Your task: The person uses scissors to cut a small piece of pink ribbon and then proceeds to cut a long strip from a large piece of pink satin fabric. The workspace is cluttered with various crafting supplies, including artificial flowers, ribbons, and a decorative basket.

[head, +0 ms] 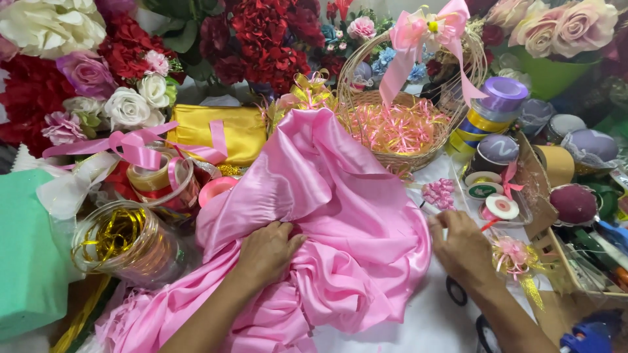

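Note:
A large sheet of shiny pink satin cloth [327, 196] lies bunched in the middle of the table. My left hand [268, 252] presses down on its gathered folds, fingers curled into the cloth. My right hand [461, 245] rests at the cloth's right edge, fingers pinched together near a small pink ribbon bow [439, 193]; what it pinches is too small to make out. A wicker basket [418, 160] with pink and yellow ribbon shreds and a pink bow on its handle stands just behind the cloth.
Artificial flowers [261, 39] crowd the back. A clear jar of gold ribbon [127, 242], ribbon rolls [160, 176], folded yellow cloth [219, 134] and a green foam block [26, 255] sit left. Stacked ribbon spools [490, 111], tape rolls, scissors [458, 294] and a glue gun [592, 333] sit right.

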